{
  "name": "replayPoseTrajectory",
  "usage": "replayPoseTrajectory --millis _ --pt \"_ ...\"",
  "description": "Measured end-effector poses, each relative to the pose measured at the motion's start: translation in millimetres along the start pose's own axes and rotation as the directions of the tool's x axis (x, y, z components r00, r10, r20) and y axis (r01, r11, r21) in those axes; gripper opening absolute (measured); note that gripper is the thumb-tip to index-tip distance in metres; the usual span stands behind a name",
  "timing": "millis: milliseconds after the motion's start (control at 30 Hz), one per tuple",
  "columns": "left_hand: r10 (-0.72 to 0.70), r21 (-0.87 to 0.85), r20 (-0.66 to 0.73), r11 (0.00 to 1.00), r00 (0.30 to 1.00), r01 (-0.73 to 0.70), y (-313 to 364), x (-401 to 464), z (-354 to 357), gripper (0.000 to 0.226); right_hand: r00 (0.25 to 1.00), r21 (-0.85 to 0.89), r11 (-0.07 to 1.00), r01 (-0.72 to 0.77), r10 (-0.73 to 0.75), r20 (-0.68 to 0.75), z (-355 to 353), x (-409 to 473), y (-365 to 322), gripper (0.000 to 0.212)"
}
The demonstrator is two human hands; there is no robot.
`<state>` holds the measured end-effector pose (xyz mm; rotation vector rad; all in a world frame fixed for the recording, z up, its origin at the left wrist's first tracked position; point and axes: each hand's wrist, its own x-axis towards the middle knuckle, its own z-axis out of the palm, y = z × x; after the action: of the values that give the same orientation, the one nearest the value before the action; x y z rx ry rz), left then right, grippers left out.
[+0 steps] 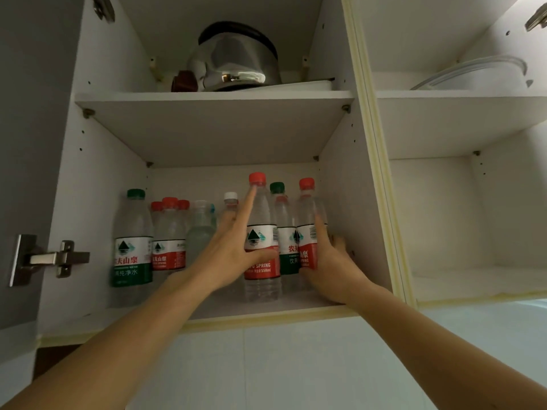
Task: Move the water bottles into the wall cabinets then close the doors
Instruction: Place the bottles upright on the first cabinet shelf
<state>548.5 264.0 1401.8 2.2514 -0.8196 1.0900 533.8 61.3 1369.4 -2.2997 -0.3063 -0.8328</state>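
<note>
In the left wall cabinet point(207, 313), several water bottles stand on the lower shelf. My left hand point(228, 255) holds a red-capped bottle point(262, 235) at the shelf front, thumb across its label and index finger straight up its side. My right hand point(328, 270) grips another red-capped bottle point(306, 208) by the right wall. Between these two, further back, stands a green-capped bottle point(284, 220). To the left stand a tall green-labelled bottle point(131, 241), a group of red-capped ones point(169, 232), a clear unlabelled bottle point(201, 229) and a white-capped one point(231, 198).
A steel kettle point(233, 60) sits on the upper shelf. The left door point(17, 173) stands open on its hinge point(50, 258). The right cabinet point(444, 217) is open too, with a glass-lidded pot point(479, 75) on its upper shelf. White wall tiles lie below.
</note>
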Motion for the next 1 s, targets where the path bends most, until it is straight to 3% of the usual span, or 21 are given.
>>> replayPoseTrajectory --millis 167,333,533,833,1000 --pt "0.018 0.154 0.092 0.988 0.996 -0.032 -16 9 -2 0.102 0.983 -0.244 0.968 -0.056 0.096 0.155 8 4 8 0.085" --pt "0.052 0.357 0.074 0.931 0.996 -0.075 -32 15 0 0.094 0.979 -0.320 0.941 -0.115 0.162 0.126 13 6 6 0.088" --pt "0.095 0.422 0.071 0.899 0.993 -0.116 -45 18 1 0.096 0.986 -0.368 0.915 -0.164 0.165 -0.031 14 4 10 0.092" --pt "0.107 0.403 0.094 0.905 0.990 -0.136 -50 26 -1 0.104 0.989 -0.434 0.888 -0.150 0.141 -0.053 13 4 6 0.088" --pt "0.113 0.377 0.073 0.917 0.991 -0.132 -51 23 1 0.103 0.985 -0.493 0.853 -0.169 0.158 -0.065 12 10 2 0.073"
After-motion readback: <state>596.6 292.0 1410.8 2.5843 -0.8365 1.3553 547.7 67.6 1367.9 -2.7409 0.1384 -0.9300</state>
